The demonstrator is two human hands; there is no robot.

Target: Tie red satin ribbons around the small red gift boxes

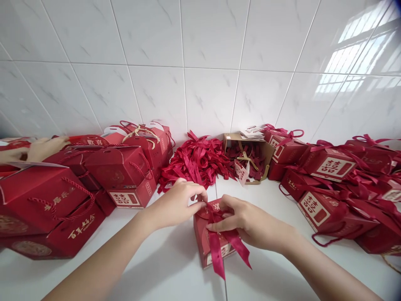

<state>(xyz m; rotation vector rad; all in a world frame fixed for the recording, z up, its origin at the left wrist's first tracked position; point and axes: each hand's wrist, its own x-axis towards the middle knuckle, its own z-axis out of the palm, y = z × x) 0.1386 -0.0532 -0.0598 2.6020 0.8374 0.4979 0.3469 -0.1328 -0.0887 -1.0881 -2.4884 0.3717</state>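
Observation:
A small red gift box (200, 242) stands on the white table in front of me, with a dark pink ribbon (216, 253) on its top. Two ribbon tails hang down over the near side. My left hand (181, 202) pinches the ribbon at the upper left of the box, thumb and index finger together. From the right, my right hand (247, 217) curls over the box top, its thumb and fingers closed on the ribbon near the knot. The right fingertips and part of the knot are partly hidden.
Behind the box lies a heap of loose ribbons (200, 159). Beside it, an open cardboard box (271, 154) holds dark red pieces, with white cards (252, 133) on top. Ribboned gift boxes (332, 167) crowd the right; corded ones (115, 167) fill the left, where another person's hands (44, 148) show.

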